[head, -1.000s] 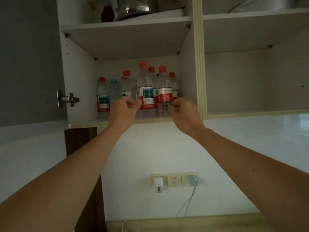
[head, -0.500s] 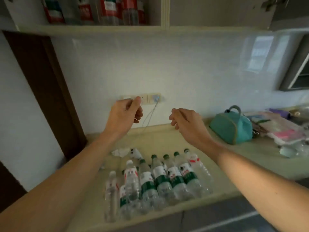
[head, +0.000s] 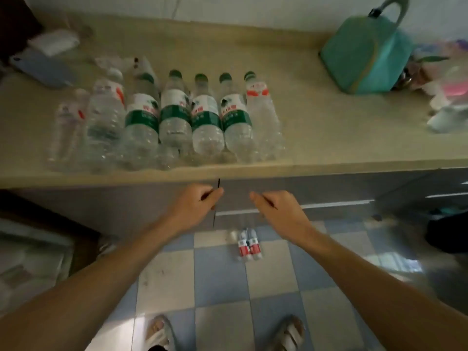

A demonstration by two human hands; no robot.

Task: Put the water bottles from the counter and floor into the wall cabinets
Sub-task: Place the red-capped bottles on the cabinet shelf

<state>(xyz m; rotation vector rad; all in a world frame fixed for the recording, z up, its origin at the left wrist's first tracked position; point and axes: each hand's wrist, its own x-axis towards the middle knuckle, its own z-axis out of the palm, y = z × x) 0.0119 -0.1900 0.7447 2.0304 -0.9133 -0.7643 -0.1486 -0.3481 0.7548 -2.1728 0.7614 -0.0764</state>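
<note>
Several clear water bottles lie side by side on the beige counter, caps pointing to the wall. The middle ones have green labels; the one at the right end and the ones at the left end have red marks. Two red-labelled bottles lie on the checked floor by the base cabinet. My left hand and my right hand hover in front of the base cabinet, below the counter edge and above the floor bottles. Their fingers are loosely curled and hold nothing. The wall cabinets are out of view.
A teal handbag stands at the counter's back right with small clutter beside it. A blue-grey phone and white wrapping lie at the back left. Grey base cabinet doors face me. My slippered feet stand on the tiles; something dark sits at the right.
My view has swung down from the wall cabinet to the counter and floor. Both empty hands have dropped from the cabinet shelf to below the counter edge.
</note>
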